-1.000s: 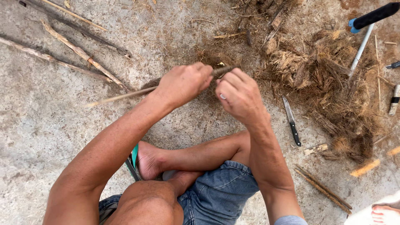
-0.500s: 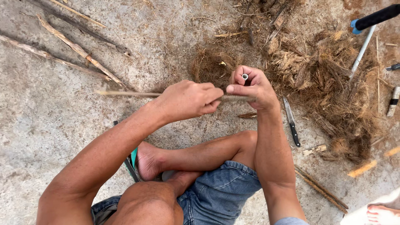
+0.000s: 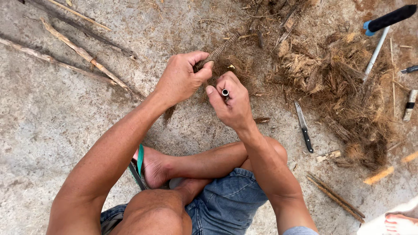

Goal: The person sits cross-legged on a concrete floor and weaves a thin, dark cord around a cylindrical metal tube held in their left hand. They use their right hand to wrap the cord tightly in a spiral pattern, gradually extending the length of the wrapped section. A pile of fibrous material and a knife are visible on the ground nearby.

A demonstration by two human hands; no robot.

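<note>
I sit cross-legged on a concrete floor. My left hand is closed around a thin brown stick, which slants from the fibre pile at the upper right down past my wrist. My right hand sits just to the right of it, fingers closed on a small tool whose round metal tube end shows between thumb and forefinger. The two hands almost touch. The rest of the small tool is hidden in my fist.
A black-handled knife lies on the floor right of my hands. A heap of brown fibre spreads at the upper right. Long sticks lie at the upper left, a blue-and-black handled tool at the top right, another person's foot at the bottom right.
The stick has swung from lying level across my hands to slanting up toward the fibre pile. Both hands have shifted, and my right hand now shows the tool's metal end.
</note>
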